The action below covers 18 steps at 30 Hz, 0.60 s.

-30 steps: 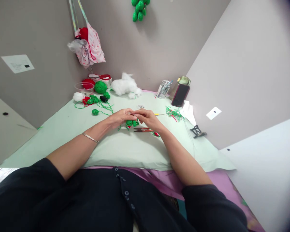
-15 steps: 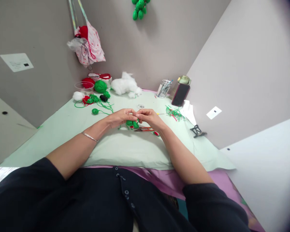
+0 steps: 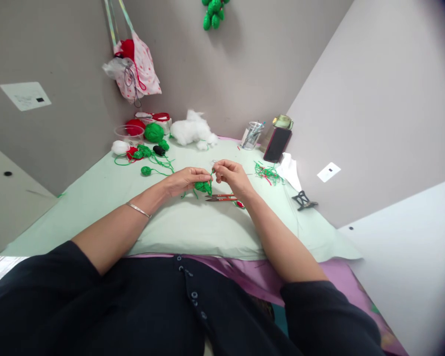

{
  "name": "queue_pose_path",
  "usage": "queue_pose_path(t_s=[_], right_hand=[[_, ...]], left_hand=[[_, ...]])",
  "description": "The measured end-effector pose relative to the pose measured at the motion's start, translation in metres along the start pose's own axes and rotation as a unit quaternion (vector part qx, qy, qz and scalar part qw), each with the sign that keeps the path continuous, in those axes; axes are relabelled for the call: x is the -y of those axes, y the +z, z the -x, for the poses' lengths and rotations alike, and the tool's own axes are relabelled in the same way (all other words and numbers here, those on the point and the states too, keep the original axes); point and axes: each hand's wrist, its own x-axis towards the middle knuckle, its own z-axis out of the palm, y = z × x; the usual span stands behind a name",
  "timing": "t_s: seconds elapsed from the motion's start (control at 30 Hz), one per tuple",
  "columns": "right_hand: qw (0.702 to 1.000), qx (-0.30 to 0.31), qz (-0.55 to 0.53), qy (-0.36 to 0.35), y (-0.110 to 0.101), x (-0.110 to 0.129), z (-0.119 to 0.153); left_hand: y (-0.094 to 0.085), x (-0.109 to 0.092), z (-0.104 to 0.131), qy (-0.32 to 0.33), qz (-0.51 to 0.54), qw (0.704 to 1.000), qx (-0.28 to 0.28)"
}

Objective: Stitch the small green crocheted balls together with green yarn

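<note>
Over the middle of the table, my left hand [image 3: 187,180] is closed on a small green yarn piece [image 3: 202,187], which hangs below its fingertips with loose strands. My right hand [image 3: 232,176], just to the right and slightly higher, pinches a green strand that rises from that piece. A small gap separates the two hands. Small orange-handled snips [image 3: 222,198] lie under the hands on the pale green cloth [image 3: 203,230]. Beside their right end is a little red and green piece [image 3: 239,204].
Green yarn balls [image 3: 154,132], white stuffing [image 3: 193,129] and a clear tub stand at the back left. At the right are a pen cup [image 3: 252,135], a phone [image 3: 278,145], yarn scraps [image 3: 267,173], white tissue and a black clip [image 3: 304,200].
My right hand has moved slightly up and right, away from my left, and a green strand now shows between them. The left hand has barely moved.
</note>
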Motion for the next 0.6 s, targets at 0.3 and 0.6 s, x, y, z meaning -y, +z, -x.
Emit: queue_pose_path(t_s=[0.3, 0.6], right_hand=[[0.998, -0.049, 0.005, -0.045, -0.0053, -0.0015, -0.0032], [0.992, 0.034, -0.114, 0.034, 0.0016, 0.0022, 0.0027]], left_hand=[[0.0031, -0.0061, 0.0038, -0.023, 0.014, 0.999, 0.024], [0.0086, -0.0037, 0.0044, -0.026, -0.003, 0.998, 0.049]])
